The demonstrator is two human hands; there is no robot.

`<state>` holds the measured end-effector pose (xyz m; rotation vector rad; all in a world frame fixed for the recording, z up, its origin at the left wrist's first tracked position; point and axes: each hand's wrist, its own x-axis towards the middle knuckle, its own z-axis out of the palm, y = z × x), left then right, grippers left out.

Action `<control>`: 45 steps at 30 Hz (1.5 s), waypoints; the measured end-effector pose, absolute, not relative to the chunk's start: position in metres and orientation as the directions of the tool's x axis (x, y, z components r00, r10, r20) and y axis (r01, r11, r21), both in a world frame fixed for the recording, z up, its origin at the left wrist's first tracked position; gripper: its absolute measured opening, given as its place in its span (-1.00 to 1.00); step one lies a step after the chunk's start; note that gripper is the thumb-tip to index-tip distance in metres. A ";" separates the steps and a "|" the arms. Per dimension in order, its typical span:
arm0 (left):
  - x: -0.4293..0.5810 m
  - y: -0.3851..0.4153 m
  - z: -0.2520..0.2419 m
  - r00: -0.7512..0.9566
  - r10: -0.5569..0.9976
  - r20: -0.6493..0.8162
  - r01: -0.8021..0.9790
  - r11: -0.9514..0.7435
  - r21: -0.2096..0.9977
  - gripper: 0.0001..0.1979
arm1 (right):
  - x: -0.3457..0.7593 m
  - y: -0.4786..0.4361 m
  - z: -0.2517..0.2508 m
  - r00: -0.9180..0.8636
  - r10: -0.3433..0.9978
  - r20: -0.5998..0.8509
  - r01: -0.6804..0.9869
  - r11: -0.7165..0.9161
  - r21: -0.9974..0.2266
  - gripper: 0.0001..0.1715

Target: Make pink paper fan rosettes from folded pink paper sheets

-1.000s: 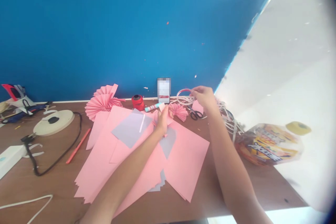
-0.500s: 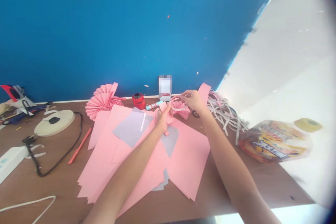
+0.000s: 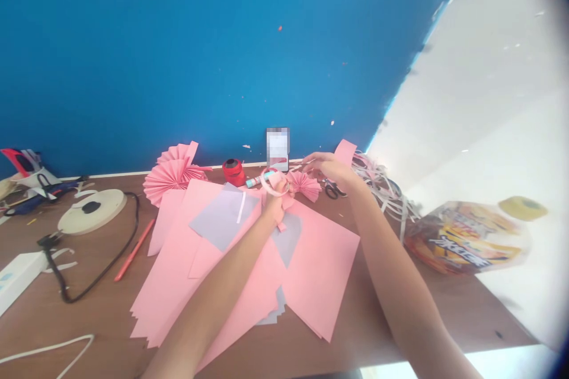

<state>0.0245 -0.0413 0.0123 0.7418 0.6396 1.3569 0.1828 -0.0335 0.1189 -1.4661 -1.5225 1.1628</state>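
Note:
My left hand [image 3: 275, 204] is closed on a small folded pink paper piece [image 3: 281, 220] above the spread pink sheets [image 3: 320, 272]. A thin pinkish-white tape ring [image 3: 271, 182] sits at its fingertips. My right hand [image 3: 329, 170] is just to the right, its fingers pinched on what looks like a thin strip running from the ring. A small pink paper fan [image 3: 304, 183] lies on the table between the two hands. Black-handled scissors [image 3: 331, 190] lie under my right wrist.
A larger pink fan [image 3: 171, 174], a red spool [image 3: 233, 171], a glue stick [image 3: 258, 180] and a phone [image 3: 278, 148] stand by the blue wall. White paper strips [image 3: 386, 192], a snack bag [image 3: 466, 237] and a yellow tape roll [image 3: 522, 207] lie right. A round white device [image 3: 91, 208] with black cable and a red pencil [image 3: 133, 249] lie left.
My right hand carried the tape ring leftward from beside the paper strips to my left hand. The ring now rests at the left fingertips, and the right hand has drawn slightly back.

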 end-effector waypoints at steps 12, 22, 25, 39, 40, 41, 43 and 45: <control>0.027 -0.039 0.007 0.035 0.997 0.073 -0.564 -0.041 0.825 -0.73 | 0.176 -0.050 0.125 -0.502 0.815 -0.290 0.742 0.233 -0.629 -0.77; 0.029 -0.042 0.005 0.119 0.988 0.103 -0.556 -0.020 0.831 -0.72 | 0.178 -0.054 0.134 -0.545 0.827 -0.137 0.732 0.390 -0.559 -0.83; 0.029 -0.044 0.008 0.148 0.985 0.087 -0.545 0.008 0.838 -0.69 | 0.183 -0.049 0.133 -0.320 0.946 0.049 0.814 0.301 -0.498 -0.86; 0.032 -0.042 0.004 0.133 0.984 0.121 -0.443 -0.050 0.895 -0.69 | 0.162 -0.045 0.120 -0.393 0.916 0.079 0.779 0.377 -0.502 -0.81; 0.032 -0.042 0.003 0.125 0.984 0.123 -0.445 -0.055 0.894 -0.68 | 0.161 -0.045 0.119 -0.392 0.917 0.076 0.783 0.376 -0.495 -0.81; 0.032 -0.041 0.002 0.120 0.985 0.122 -0.449 -0.056 0.892 -0.68 | 0.161 -0.044 0.118 -0.394 0.916 0.078 0.787 0.380 -0.486 -0.81; 0.031 -0.041 0.000 0.106 0.988 0.111 -0.456 -0.051 0.888 -0.67 | 0.159 -0.044 0.115 -0.384 0.918 0.101 0.806 0.386 -0.448 -0.80; 0.031 -0.040 -0.002 0.093 0.992 0.090 -0.465 -0.037 0.885 -0.67 | 0.156 -0.043 0.113 -0.349 0.927 0.136 0.843 0.374 -0.387 -0.79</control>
